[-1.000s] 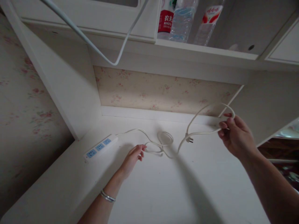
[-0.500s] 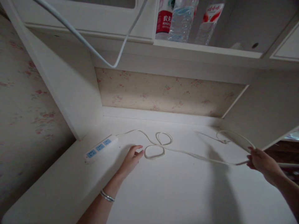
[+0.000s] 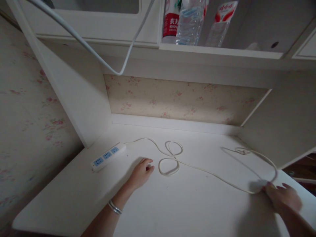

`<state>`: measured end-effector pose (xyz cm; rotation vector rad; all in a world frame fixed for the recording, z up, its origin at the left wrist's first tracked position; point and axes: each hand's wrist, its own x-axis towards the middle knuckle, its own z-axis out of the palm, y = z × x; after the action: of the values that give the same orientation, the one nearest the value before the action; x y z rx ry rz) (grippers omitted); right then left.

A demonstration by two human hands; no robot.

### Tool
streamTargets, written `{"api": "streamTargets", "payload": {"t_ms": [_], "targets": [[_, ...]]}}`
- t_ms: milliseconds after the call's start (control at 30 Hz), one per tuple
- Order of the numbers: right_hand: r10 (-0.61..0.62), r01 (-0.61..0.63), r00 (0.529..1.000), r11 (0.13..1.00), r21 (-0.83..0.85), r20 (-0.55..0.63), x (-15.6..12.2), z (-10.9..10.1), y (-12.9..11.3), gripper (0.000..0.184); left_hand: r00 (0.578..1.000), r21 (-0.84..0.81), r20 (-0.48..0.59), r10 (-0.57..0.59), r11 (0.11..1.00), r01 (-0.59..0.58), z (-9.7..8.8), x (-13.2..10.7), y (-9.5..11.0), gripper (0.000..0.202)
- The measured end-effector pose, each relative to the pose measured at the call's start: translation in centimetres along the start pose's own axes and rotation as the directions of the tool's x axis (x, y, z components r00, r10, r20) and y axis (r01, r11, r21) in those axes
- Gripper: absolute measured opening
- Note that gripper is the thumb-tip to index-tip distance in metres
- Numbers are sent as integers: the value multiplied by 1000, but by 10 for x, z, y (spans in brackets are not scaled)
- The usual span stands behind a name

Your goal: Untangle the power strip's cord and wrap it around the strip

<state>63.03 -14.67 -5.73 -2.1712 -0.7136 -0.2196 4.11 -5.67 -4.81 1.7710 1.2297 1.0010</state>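
Observation:
A white power strip (image 3: 108,157) with blue sockets lies at the left of the desk. Its pale cord (image 3: 207,171) runs rightward across the desktop, crossing itself in two small loops at the middle. Just left of the lower loop, my left hand (image 3: 142,172) is low over the desk, fingers curved and apart from the thumb, holding nothing. At the right, my right hand (image 3: 283,197), somewhat blurred, pinches the cord close to the desktop. Beyond it the cord bends back toward the plug end (image 3: 243,151), near the right side panel.
Above the white desk (image 3: 192,210) is a shelf (image 3: 222,54) with several plastic bottles (image 3: 190,24). A thick white cable or arm (image 3: 84,41) hangs across the upper left. Side panels (image 3: 79,95) bound the desk left and right.
My right hand has come down and nearer with the cord, drawing that stretch lower on the desk. The lower loop has shifted slightly, and my left hand's fingers have curled a little more.

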Motion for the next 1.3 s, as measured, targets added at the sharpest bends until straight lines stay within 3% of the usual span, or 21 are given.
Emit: {"api": "streamTargets", "payload": {"t_ms": [67, 133, 233, 333, 433, 567, 733, 867, 933, 1033, 1167, 1300], "targets": [[75, -76, 997, 997, -30, -14, -8, 3, -1, 40, 1000, 13, -12, 14, 1000, -14, 1, 0, 0, 26], [74, -73, 997, 997, -29, 10, -18, 1, -7, 29, 999, 28, -22, 27, 999, -26, 3, 0, 0, 23], [-46, 46, 995, 999, -6, 84, -32, -5, -22, 17, 1000, 20, -17, 11, 1000, -11, 5, 1, -1, 21], [-171, 166, 974, 985, 43, 148, -46, -8, -39, 18, 999, -38, 14, -38, 999, 38, 3, 2, 1, 22], [-215, 213, 961, 977, 32, 174, -65, -6, -57, 20, 995, -109, 45, -89, 990, 93, -1, 2, 5, 23], [-303, 288, 932, 952, 101, 198, -105, 1, -92, 32, 986, -184, 85, -144, 970, 158, -5, 2, 10, 27], [-406, 247, 811, 890, 384, 421, -187, 16, -162, 38, 980, -241, 97, -173, 951, 192, -5, 2, 11, 28], [-506, 149, 666, 811, 566, 548, -259, 40, -222, 40, 981, -246, 101, -165, 951, 185, -6, 2, 10, 28], [-562, 222, 599, 801, 556, 570, -284, 51, -243, 42, 983, -242, 97, -155, 955, 174, -7, 2, 10, 28], [-611, 358, 532, 789, 499, 586, -298, 59, -255, 40, 981, -237, 111, -157, 955, 180, -7, 3, 10, 28], [-617, 358, 528, 785, 506, 583, -294, 56, -248, 41, 979, -229, 133, -156, 956, 183, -6, 4, 9, 28], [-558, 254, 635, 804, 537, 535, -300, 45, -251, 43, 981, -218, 133, -142, 961, 169, -6, 4, 8, 27]]}}
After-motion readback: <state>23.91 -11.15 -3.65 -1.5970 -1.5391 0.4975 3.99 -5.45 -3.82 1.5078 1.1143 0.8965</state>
